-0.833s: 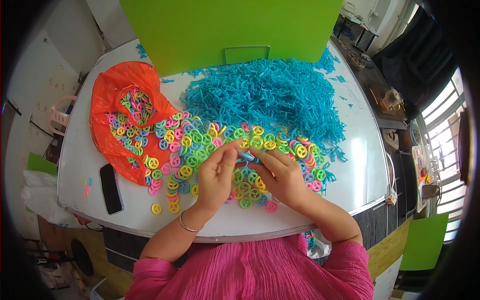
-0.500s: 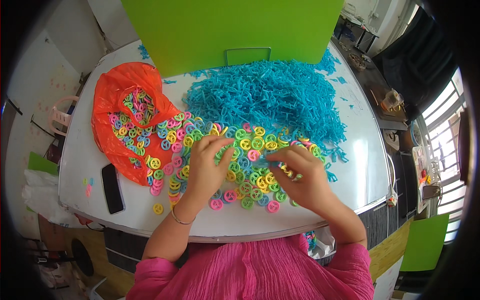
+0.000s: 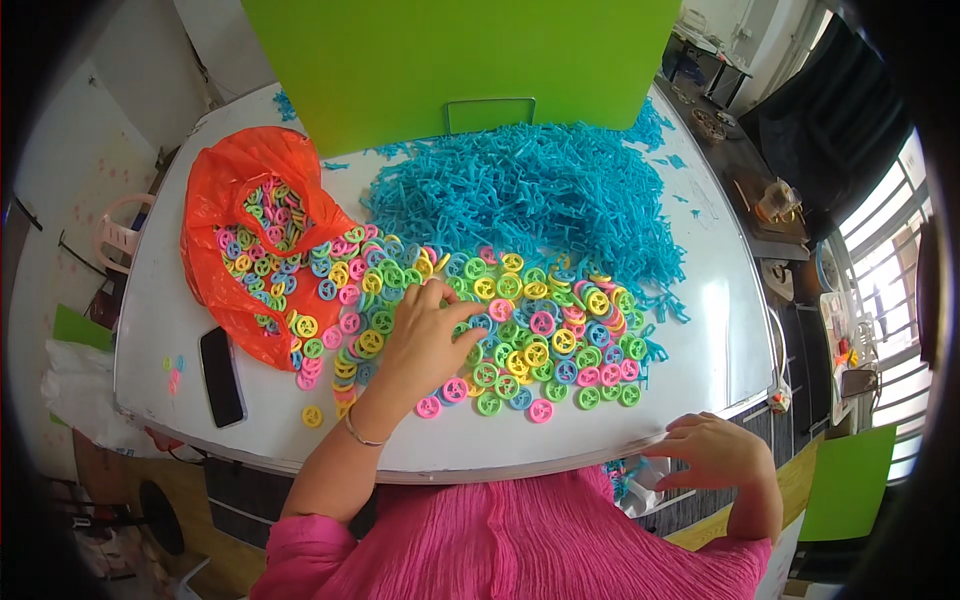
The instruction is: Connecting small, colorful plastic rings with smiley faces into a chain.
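Right of the red bag (image 3: 205,200), spoked rings (image 3: 564,341): pink, yellow, green and blue discs, overlapped across the white table (image 3: 700,350), with more inside the bag.
Left hand (image 3: 430,335): right of the red bag, over the rings, thumb and forefinger close together; whether a ring is caught between them I cannot tell.
Right hand (image 3: 715,450): far right of the red bag and nearer the person, at the table's edge, fingers loosely spread, nothing seen in them — though the palm is hidden.
Pinch risk: two rings could come up as one, since they overlap and look slick.
Bag risk: a knock could loose more rings, the film being thin and the mouth wide.
Tangle risk: blue parts (image 3: 520,190), right of the red bag and beyond the rings, could lift in clumps — their narrow prongs look interlocked.
Textures: crinkled, glossy film on the bag; smooth, hard-looking plastic rings; spindly, branching blue pieces.
Phone (image 3: 221,378): just on the person's side of the red bag, a dark, flat slab with rounded corners.
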The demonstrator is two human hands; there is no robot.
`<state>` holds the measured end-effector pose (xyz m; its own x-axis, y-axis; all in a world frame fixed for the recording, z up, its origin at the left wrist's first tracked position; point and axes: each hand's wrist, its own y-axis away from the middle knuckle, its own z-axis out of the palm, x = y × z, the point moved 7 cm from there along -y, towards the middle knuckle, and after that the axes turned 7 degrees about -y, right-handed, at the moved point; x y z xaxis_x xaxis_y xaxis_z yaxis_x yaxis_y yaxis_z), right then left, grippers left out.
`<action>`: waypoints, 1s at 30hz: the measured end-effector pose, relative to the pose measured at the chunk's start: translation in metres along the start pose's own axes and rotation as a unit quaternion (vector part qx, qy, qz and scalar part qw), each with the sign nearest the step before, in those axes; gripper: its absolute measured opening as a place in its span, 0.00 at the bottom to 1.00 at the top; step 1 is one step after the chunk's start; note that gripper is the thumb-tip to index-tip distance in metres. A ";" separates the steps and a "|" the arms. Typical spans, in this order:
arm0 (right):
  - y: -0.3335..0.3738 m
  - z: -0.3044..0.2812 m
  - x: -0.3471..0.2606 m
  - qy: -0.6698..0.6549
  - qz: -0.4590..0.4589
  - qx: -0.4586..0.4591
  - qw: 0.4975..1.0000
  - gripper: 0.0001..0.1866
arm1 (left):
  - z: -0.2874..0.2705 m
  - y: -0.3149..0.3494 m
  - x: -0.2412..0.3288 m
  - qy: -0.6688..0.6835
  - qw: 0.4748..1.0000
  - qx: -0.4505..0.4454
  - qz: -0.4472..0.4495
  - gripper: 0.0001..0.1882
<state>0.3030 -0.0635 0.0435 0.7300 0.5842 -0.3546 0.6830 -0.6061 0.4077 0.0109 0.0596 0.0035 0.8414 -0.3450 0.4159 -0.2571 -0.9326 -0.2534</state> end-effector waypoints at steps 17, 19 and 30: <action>-0.239 -0.099 0.057 -0.045 0.092 0.427 0.898 0.16 | -0.018 -0.002 -0.007 0.204 0.969 0.118 -0.071 0.10; -0.224 -0.104 0.056 -0.083 0.101 0.405 0.905 0.16 | -0.021 -0.001 -0.010 0.224 0.963 0.131 -0.077 0.10; -0.174 -0.059 0.010 -0.540 0.029 0.189 0.820 0.22 | 0.034 0.006 -0.002 0.707 0.676 -0.062 -0.200 0.06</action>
<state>0.1901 0.0802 0.0188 0.2166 -0.1469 -0.9651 0.4558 -0.8590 0.2330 0.0240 0.0583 -0.0284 -0.4175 0.2614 0.8703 -0.2545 -0.9530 0.1642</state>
